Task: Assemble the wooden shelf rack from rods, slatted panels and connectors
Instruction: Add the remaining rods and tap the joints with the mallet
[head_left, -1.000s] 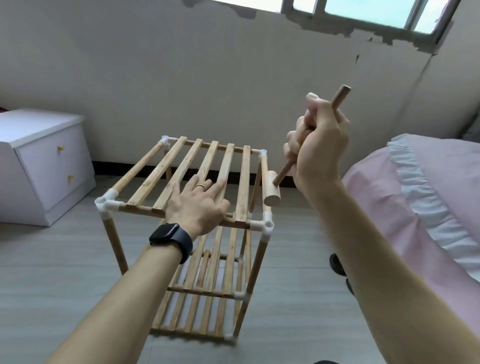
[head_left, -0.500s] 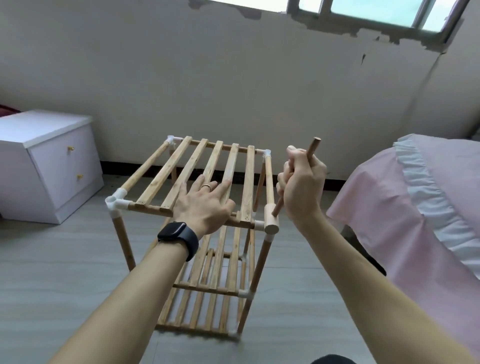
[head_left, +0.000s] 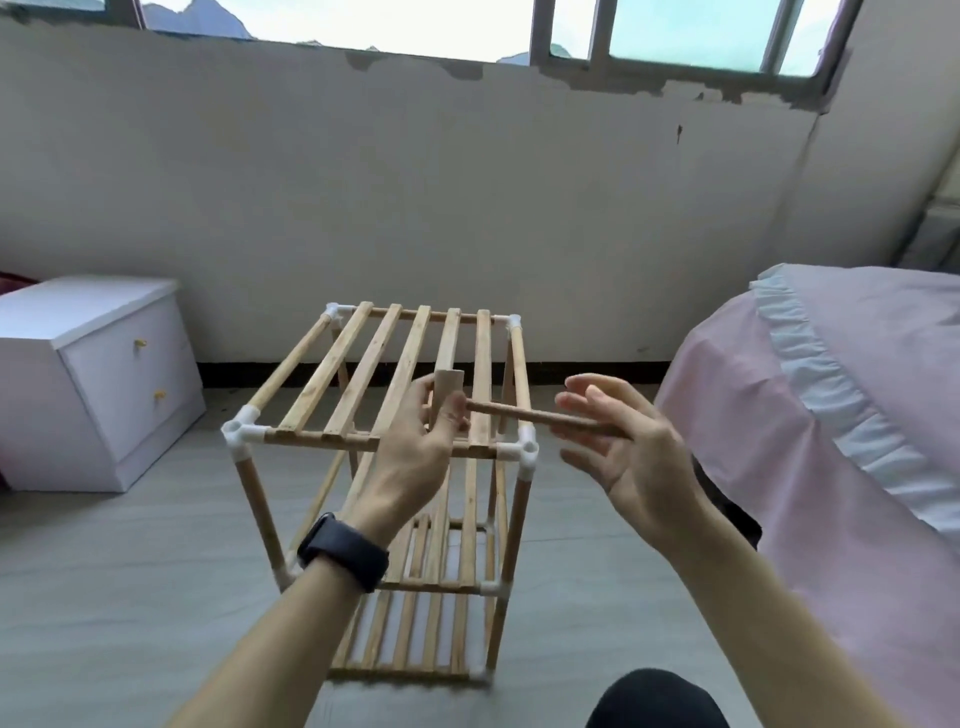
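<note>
Left hand (head_left: 415, 452): curled round the head end of the wooden mallet (head_left: 519, 415), thumb and fingers pinching it just above the rack's top panel (head_left: 327, 369)
Right hand (head_left: 639, 457): fingers spread wide and relaxed, with the mallet handle lying across them and not gripped
Rack (head_left: 322, 438): stands upright on the floor (head_left: 130, 571) between the white nightstand (head_left: 104, 389) and the pink bed (head_left: 831, 389), three slatted tiers in place, white connectors at the corners
Stage, as I judge it: the frame looks built, and what is left is probably seating the joints or putting the tool down
Risk of a dropped mallet: only one hand truly holds it, and by the head; if the pinch loosens, the handle swings down and can dent the thin slats
Risk of a loose joint: the near right connector (head_left: 527, 449) sits at the corner, but I cannot tell whether its rods are fully home; an unseated rod would let the tier sag under load
Risk of tipping: neither hand steadies the frame, which looks tall, narrow and light, so a sideways knock from the handle could rock it
Risk of a bad strike: swinging from a grip near the head gives little control and could crack a plastic corner
</note>
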